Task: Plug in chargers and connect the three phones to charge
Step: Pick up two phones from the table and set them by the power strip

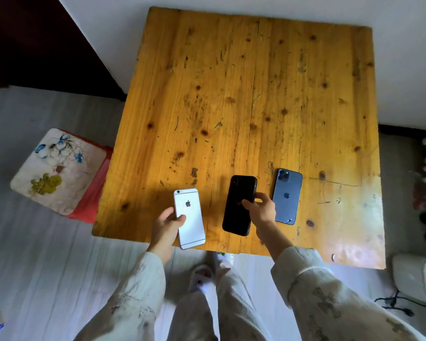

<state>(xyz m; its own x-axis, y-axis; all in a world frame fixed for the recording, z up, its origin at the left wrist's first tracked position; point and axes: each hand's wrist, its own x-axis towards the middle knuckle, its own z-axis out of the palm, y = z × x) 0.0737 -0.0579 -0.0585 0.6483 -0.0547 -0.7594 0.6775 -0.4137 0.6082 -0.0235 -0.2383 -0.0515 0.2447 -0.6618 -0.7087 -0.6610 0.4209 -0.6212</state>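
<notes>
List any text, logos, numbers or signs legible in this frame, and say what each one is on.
No readable words or numbers.
Apple logo, no lettering: back of the silver phone, gripped by the left hand.
Apple logo, no lettering: back of the blue phone lying on the wooden table.
Black phone, held by the right hand: reddish mark, unreadable.

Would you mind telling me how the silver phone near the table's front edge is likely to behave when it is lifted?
The silver phone looks like a rigid, flat slab, so it should not flex. Its smooth back may be slippery in the left hand. Its near end overhangs the table edge, so it might tip off if released.
</notes>
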